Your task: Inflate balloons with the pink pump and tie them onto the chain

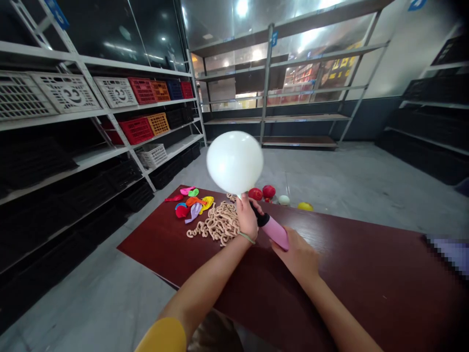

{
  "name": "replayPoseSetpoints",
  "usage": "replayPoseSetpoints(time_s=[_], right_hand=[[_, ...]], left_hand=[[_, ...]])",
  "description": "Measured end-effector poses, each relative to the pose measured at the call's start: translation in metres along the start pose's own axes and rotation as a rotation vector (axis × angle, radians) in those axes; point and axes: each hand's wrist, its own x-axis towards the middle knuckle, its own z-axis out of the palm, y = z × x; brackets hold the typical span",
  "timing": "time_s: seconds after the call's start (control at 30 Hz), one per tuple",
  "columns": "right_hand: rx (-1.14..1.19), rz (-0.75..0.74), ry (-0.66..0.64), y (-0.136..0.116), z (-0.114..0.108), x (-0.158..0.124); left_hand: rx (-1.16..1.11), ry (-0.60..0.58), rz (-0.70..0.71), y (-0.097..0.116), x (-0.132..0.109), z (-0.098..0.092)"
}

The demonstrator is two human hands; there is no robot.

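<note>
A white inflated balloon [234, 162] stands above the table, its neck pointing down. My left hand [246, 217] is closed around the neck, where it meets the black end of a pink balloon pump [276, 231]; the fingers partly hide that joint. My right hand [298, 254] grips the pump's pink body from the lower right. Just left of my left hand, a heap of tan, rope-like curled pieces [222, 222] lies on the table. Beyond it are several flat balloons [195, 200] in pink, green, orange, yellow, blue, red and lilac.
All this is at a dark red-brown table [351, 264]. Past its far edge, red balloons [255, 194], a small white one [284, 200] and a yellow one [305, 206] show low down. Shelves with crates [141, 90] line the left; a metal rack [267, 88] stands behind.
</note>
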Motion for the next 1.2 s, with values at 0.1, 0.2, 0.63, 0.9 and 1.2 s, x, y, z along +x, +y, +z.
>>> replayPoseSetpoints(time_s=[0.1,0.2,0.63,0.9,1.2], right_hand=[[0.0,-0.002,-0.048,0.001,-0.004,0.003],[0.026,-0.057,-0.108,-0.002,-0.005,0.006],[0.075,-0.037,-0.124,0.002,-0.006,0.009],[-0.046,-0.183,-0.071,0.011,-0.003,0.015],[-0.028,-0.308,-0.03,0.015,-0.001,0.014]], left_hand=[[-0.029,0.001,-0.026,0.0,0.002,-0.009],[-0.02,0.04,-0.066,0.003,0.014,-0.027],[0.015,0.016,0.086,0.053,0.072,-0.1],[0.247,-0.033,0.041,0.059,0.088,-0.159],[0.289,-0.065,-0.039,0.061,0.084,-0.155]])
